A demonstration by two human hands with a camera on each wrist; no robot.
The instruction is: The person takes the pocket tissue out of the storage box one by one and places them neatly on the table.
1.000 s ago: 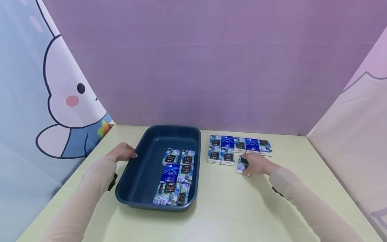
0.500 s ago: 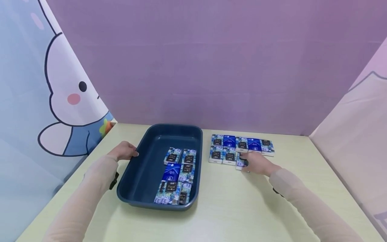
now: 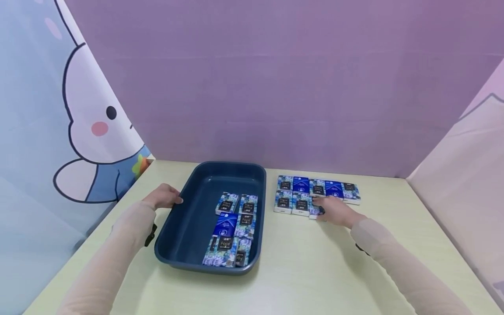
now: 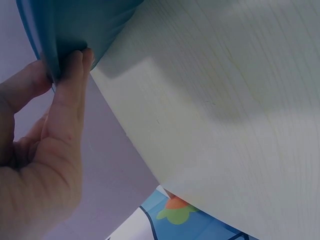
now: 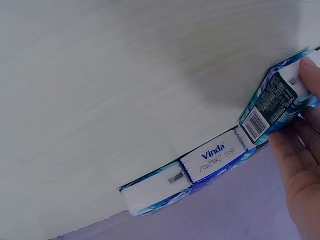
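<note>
My left hand (image 3: 163, 195) pinches the left rim of a dark blue tray (image 3: 167, 251). In the left wrist view, thumb and fingers (image 4: 67, 105) lie on both sides of the tray wall (image 4: 82, 27). My right hand (image 3: 334, 211) holds a small floral tissue pack (image 3: 316, 212) on the table, partly hidden under the fingers. This pack lies at the right end of the front row, beside another floral tissue pack (image 3: 301, 204). The right wrist view has the thumb (image 5: 311, 75) on a pack's white side, with a barcode panel (image 5: 270, 105) showing.
Behind the front row lies a back row of floral and blue tissue packs (image 3: 301, 184). Several more packs (image 3: 225, 225) lie flat in the tray's right half. A purple cloth wall (image 3: 275, 87) stands at the table's (image 3: 299, 271) back edge, with printed cloths at both sides.
My right hand has slid its tissue pack away from me, up to the back row and beside the front-row packs. My left hand stays on the tray rim. The head view has shifted slightly.
</note>
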